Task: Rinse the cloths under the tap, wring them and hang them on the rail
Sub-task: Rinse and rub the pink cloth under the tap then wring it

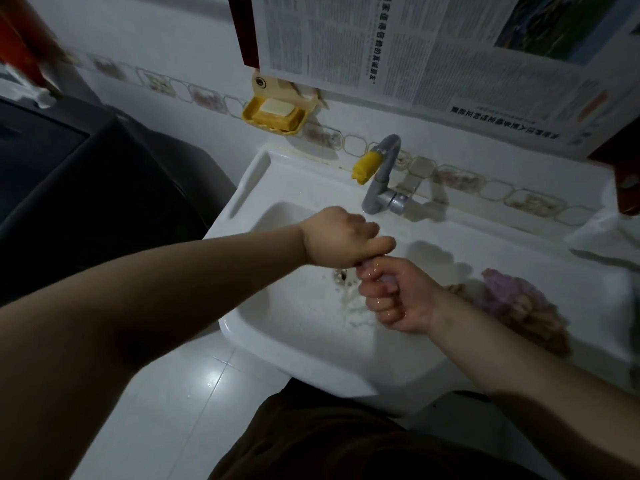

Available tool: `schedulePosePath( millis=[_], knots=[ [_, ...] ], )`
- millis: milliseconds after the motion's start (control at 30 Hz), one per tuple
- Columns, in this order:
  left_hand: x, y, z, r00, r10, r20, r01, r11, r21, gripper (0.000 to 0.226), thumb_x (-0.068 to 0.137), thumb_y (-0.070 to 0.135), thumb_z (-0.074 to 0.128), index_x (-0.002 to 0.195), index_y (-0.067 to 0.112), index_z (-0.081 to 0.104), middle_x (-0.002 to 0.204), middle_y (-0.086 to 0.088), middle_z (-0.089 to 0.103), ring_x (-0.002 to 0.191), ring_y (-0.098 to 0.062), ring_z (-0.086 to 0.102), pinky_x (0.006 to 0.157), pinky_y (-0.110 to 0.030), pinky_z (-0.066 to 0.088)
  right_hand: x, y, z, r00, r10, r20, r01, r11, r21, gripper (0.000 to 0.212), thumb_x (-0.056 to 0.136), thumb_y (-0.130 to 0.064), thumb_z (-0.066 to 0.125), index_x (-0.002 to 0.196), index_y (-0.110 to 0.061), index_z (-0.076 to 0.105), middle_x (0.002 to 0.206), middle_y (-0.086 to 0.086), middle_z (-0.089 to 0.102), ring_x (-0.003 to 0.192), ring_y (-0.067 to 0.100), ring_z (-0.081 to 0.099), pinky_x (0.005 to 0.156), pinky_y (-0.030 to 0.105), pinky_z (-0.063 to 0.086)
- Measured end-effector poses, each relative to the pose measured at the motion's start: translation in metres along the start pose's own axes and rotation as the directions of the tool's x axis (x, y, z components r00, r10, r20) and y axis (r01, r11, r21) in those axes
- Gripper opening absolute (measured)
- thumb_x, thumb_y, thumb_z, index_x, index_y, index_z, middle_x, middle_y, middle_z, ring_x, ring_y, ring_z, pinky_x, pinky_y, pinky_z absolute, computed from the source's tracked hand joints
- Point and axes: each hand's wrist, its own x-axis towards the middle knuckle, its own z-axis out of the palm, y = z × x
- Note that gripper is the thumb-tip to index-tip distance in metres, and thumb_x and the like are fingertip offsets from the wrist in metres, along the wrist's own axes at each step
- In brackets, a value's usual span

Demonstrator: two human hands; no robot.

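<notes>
Both my hands are fisted together over the white sink, gripping a twisted pale purple cloth; only slivers of it show between the fingers. My left hand is on top, my right hand below, wet and shiny. Water drips from the cloth onto the basin near the drain. A grey tap with a yellow spout tip stands behind the hands; no stream runs from it. More cloths, purple and beige, lie heaped on the sink's right ledge. No rail is in view.
A yellow soap dish with soap hangs on the tiled wall. Newspaper covers the wall above the tap. A dark appliance stands left of the sink. White floor tiles lie below.
</notes>
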Motion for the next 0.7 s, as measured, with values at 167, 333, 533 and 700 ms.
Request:
schedulePosePath(
  millis=[167,333,533,700],
  knots=[
    [0.02,0.027,-0.008,0.584,-0.518,0.625,0.621,0.781,0.067,0.02,0.092,0.029,0.052,0.105,0.015,0.055,0.075,-0.001,0.057,0.071,-0.023,0.064,0.054,-0.027,0.041,-0.007,-0.008,-0.018,0.978,-0.117,-0.173,0.097,0.988,-0.12,0.016,0.086,-0.012,0.06,0.094,-0.022,0.05,0.069,0.0,0.052,0.043,0.005,0.036,0.039,0.015,0.022],
    [0.002,0.031,-0.015,0.144,-0.071,0.987,0.905,-0.394,-0.161,0.015,0.092,0.025,0.057,0.095,0.01,0.056,0.071,-0.004,0.061,0.058,-0.014,0.063,0.05,-0.02,0.049,-0.008,0.022,-0.053,0.623,-0.778,0.077,0.159,0.03,-0.987,0.09,0.078,-0.014,0.074,0.142,-0.043,0.017,0.148,0.006,0.024,0.122,0.027,0.051,0.082,0.038,0.055],
    [0.007,0.059,-0.019,0.619,0.44,0.65,0.675,-0.722,-0.154,0.032,0.094,0.04,0.048,0.084,0.014,0.064,0.077,-0.003,0.066,0.065,-0.014,0.068,0.053,-0.022,0.057,-0.001,-0.001,-0.052,0.175,-0.582,0.794,0.075,-0.796,-0.6,0.023,0.096,-0.022,0.049,0.116,-0.009,0.05,0.134,0.016,0.037,0.126,0.042,0.042,0.103,0.043,0.043],
    [-0.002,0.067,-0.021,0.647,0.423,0.634,0.604,-0.792,-0.088,0.054,0.076,0.053,0.072,0.109,0.012,0.059,0.076,0.001,0.058,0.063,-0.008,0.059,0.052,-0.021,0.056,-0.012,-0.033,-0.033,0.424,-0.434,0.795,0.012,-0.875,-0.484,0.009,0.095,-0.015,0.044,0.098,-0.008,0.049,0.127,0.016,0.057,0.116,0.036,0.057,0.071,0.04,0.057]
  ],
)
